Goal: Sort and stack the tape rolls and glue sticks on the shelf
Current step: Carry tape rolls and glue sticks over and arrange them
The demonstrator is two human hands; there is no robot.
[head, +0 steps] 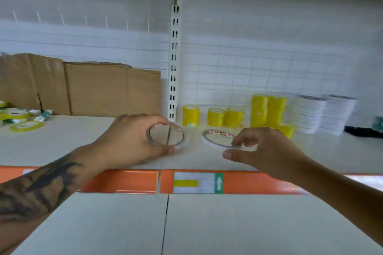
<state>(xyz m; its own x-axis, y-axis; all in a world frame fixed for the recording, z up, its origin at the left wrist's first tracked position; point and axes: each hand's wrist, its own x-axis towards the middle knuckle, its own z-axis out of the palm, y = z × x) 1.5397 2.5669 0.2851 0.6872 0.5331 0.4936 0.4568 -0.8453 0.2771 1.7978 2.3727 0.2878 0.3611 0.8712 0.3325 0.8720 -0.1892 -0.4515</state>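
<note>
White shelf (62, 141) boards fill the frame, edged by an orange price strip (128, 181). At centre, a clear tape roll (166, 135) is gripped by the left hand (132, 141), fingers curled round its rim. Just right of it, a second flat roll (217, 137) lies on the shelf, touched by the fingertips of the loosely open right hand (263, 151). Yellow tape rolls (234, 117) and white stacked rolls (323, 113) are seen at right; cardboard (93, 89) and scattered rolls (15, 115) at left.

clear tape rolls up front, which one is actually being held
The left clear roll, gripped by the left hand. The right clear roll lies flat under the right hand's fingertips.
</note>
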